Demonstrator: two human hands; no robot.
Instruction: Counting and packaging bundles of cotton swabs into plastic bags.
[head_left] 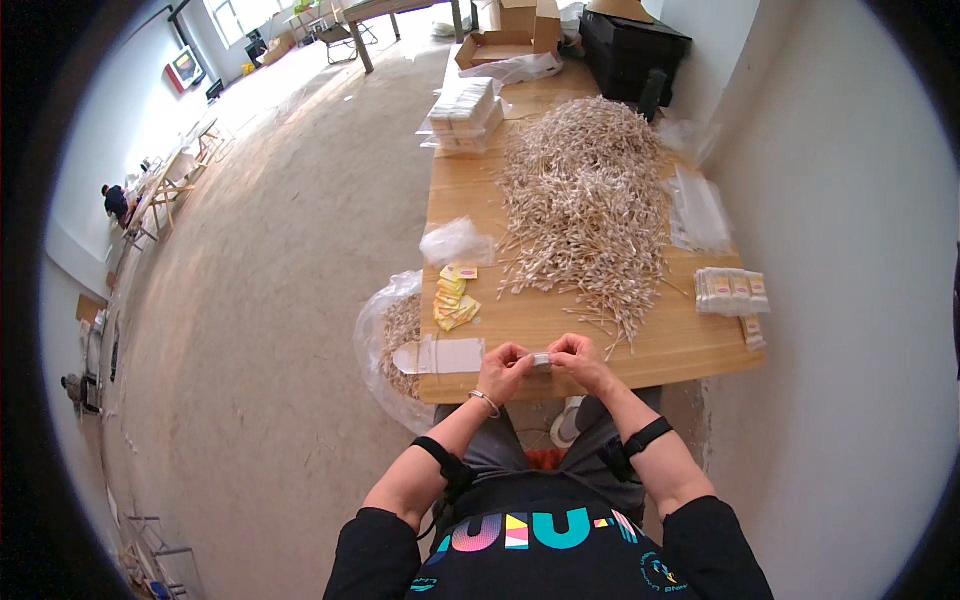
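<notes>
Close to the table's near edge, my left hand [504,373] and my right hand [582,362] pinch a small pale packet [542,362] from either side. Its details are too small to make out. Left of my left hand lies a stack of flat clear-white bags [458,356] on the tabletop. Beyond that are several small yellow cards [455,303], loosely fanned. A large heap of cotton swabs [590,190] spreads down the middle of the table, its near tip just past my right hand.
The wooden table [700,350] also bears filled packets [731,290] at right, clear bags [699,210], a crumpled bag [457,243], a white stack [465,112], a cardboard box [510,40] and a black bin [628,55]. A sack of swabs [372,335] stands left. A person [116,203] sits far left.
</notes>
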